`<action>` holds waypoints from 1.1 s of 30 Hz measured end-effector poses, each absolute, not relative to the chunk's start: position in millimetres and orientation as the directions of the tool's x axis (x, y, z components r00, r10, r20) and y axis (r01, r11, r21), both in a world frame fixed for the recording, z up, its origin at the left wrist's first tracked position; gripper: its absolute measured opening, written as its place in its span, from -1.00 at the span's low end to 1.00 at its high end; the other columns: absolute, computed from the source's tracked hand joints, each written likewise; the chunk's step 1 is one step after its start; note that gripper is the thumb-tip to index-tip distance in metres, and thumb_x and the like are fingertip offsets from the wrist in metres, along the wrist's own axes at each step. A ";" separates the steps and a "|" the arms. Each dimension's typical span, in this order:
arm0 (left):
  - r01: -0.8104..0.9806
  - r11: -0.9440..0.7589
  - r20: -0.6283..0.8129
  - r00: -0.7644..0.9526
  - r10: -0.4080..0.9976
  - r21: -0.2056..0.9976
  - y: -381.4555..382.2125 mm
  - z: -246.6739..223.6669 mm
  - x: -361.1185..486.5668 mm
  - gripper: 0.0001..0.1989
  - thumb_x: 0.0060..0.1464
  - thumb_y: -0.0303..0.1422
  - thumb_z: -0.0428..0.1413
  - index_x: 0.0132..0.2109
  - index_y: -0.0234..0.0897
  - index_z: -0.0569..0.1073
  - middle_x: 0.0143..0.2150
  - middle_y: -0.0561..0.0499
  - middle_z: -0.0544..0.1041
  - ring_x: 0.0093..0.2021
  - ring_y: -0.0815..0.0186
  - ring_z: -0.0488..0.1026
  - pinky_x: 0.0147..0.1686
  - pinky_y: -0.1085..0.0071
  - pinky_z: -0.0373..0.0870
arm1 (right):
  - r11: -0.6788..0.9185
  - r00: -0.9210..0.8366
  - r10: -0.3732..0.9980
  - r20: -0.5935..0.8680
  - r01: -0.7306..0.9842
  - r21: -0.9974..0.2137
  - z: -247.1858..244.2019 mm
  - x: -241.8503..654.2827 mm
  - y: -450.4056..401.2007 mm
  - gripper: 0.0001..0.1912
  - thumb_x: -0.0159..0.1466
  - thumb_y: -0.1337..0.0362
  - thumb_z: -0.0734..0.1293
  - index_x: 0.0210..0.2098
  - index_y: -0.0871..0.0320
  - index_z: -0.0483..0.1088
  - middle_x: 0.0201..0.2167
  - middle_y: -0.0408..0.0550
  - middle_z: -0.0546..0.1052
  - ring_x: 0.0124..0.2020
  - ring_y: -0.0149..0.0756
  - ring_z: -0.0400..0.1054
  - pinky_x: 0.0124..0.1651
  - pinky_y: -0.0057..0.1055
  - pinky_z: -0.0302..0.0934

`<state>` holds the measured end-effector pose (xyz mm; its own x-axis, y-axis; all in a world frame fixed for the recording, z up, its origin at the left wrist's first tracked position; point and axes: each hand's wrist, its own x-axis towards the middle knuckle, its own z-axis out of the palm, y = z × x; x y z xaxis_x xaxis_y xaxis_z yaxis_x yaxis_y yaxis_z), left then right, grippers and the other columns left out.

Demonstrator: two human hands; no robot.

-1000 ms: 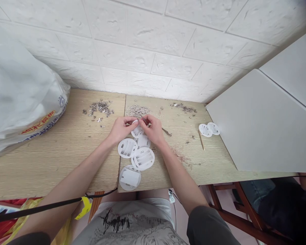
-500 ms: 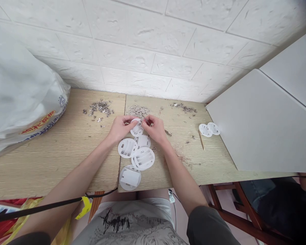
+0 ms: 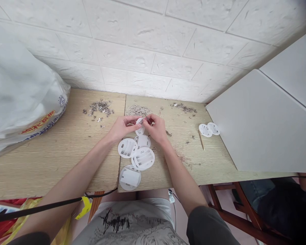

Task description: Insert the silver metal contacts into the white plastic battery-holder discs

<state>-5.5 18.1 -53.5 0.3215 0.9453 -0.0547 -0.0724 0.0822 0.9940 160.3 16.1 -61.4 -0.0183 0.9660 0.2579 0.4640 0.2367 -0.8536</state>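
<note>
A round white plastic piece [image 3: 140,130] is pinched at its left side by my left hand [image 3: 122,128]. At its right edge, my right hand [image 3: 156,129] is closed round thin metal tweezers [image 3: 168,133], whose rear end sticks out past the palm. The fingertips hide whatever is at the tweezers' tip. Nearer me lie several more round white pieces, some overlapping: one at the left [image 3: 128,148], one in the middle [image 3: 143,158] and one near the table edge [image 3: 130,177]. Small metal parts [image 3: 138,110] are heaped just beyond my hands.
More metal parts form a left pile [image 3: 101,107] and a right pile [image 3: 185,108]. Two white discs [image 3: 209,129] and a wooden stick [image 3: 201,140] lie beside a white panel [image 3: 265,129]. A large plastic bag [image 3: 25,92] stands at the left. A white brick-patterned wall closes the back.
The white piece between my hands has shifted slightly right and turned more edge-on. My left hand has moved slightly right with it, while the other discs lie as before.
</note>
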 end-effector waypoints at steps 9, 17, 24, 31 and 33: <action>-0.265 0.213 -0.133 0.291 0.947 0.940 19.1 -52.3 -4.0 -0.50 -0.28 -0.17 0.41 -0.14 -0.31 0.61 -0.17 -0.13 0.62 -0.10 0.14 0.50 0.01 0.22 0.36 | 0.258 0.021 0.955 0.296 0.432 -0.864 -64.0 161.7 18.3 -0.82 0.17 0.21 0.29 -0.48 0.17 0.32 -0.56 -0.20 0.33 -0.49 -0.44 0.17 -0.38 -0.44 0.09; -0.270 0.210 -0.124 0.303 0.945 0.940 19.4 -53.0 -4.1 -0.52 -0.26 -0.17 0.40 -0.15 -0.30 0.62 -0.17 -0.13 0.61 -0.13 0.14 0.50 -0.03 0.22 0.38 | 0.339 -0.019 0.920 0.391 0.538 -0.771 -63.3 162.5 17.0 -0.83 0.21 0.22 0.27 -0.45 0.16 0.33 -0.51 -0.15 0.38 -0.49 -0.42 0.19 -0.37 -0.42 0.10; -0.257 0.204 -0.119 0.313 0.942 0.945 19.6 -57.1 -2.5 -0.54 -0.23 -0.17 0.38 -0.15 -0.30 0.62 -0.18 -0.12 0.61 -0.16 0.18 0.50 -0.07 0.27 0.37 | 0.284 0.024 0.932 0.361 0.569 -0.772 -63.6 158.6 15.1 -0.82 0.21 0.21 0.27 -0.47 0.15 0.32 -0.53 -0.15 0.40 -0.49 -0.40 0.22 -0.36 -0.41 0.12; -0.235 0.185 -0.111 0.294 0.949 0.954 20.2 -60.2 -2.2 -0.50 -0.23 -0.15 0.38 -0.12 -0.31 0.60 -0.15 -0.14 0.61 -0.13 0.15 0.49 -0.07 0.24 0.38 | 0.270 0.039 0.933 0.359 0.586 -0.764 -67.3 157.9 15.2 -0.82 0.21 0.20 0.27 -0.46 0.15 0.32 -0.53 -0.15 0.41 -0.49 -0.40 0.23 -0.37 -0.42 0.11; -0.212 0.176 -0.110 0.293 0.950 0.961 20.1 -60.0 -2.2 -0.49 -0.25 -0.14 0.38 -0.12 -0.30 0.61 -0.16 -0.13 0.61 -0.13 0.14 0.49 -0.08 0.24 0.39 | 0.301 0.017 0.917 0.400 0.628 -0.718 -68.3 157.0 14.4 -0.81 0.23 0.22 0.26 -0.48 0.15 0.31 -0.51 -0.14 0.41 -0.47 -0.39 0.23 -0.36 -0.42 0.09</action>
